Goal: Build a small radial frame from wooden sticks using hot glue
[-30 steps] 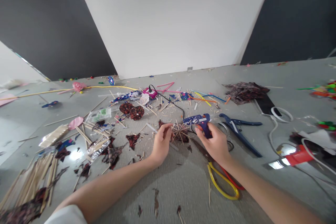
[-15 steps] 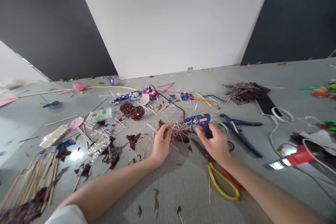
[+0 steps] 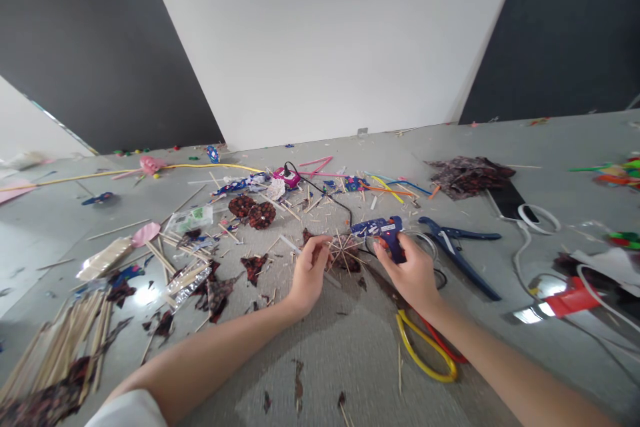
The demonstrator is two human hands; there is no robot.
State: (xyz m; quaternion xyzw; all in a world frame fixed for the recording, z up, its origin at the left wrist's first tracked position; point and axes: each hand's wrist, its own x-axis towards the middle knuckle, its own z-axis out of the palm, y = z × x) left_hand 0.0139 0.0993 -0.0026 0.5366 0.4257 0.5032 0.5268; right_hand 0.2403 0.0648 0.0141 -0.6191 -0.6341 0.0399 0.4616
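Observation:
My left hand (image 3: 311,275) is closed in a pinch on a star-shaped frame of thin wooden sticks (image 3: 341,247), whose sticks spread out from one centre. A dark red patterned fabric scrap (image 3: 349,263) lies under the frame. In my right hand (image 3: 414,273) is a blue glue gun (image 3: 376,228), its fingers wrapped round the handle and its nozzle pointing left toward the sticks. Whether the nozzle touches them I cannot tell. Below the right hand lie scissors with yellow and red handles (image 3: 425,360), partly hidden by it. Two round dark red fabric pieces (image 3: 261,215) rest further back.
Blue-handled cutters (image 3: 457,253) lie right of the glue gun. A phone (image 3: 505,203) is partly under crumpled dark fabric (image 3: 467,175). Many wooden sticks (image 3: 60,340) and scraps cover the left side. A pink socket (image 3: 285,177) with a black cord sits at the back.
Almost nothing differs. The glue gun has shifted very slightly to the right; the left hand keeps its place on the stick frame.

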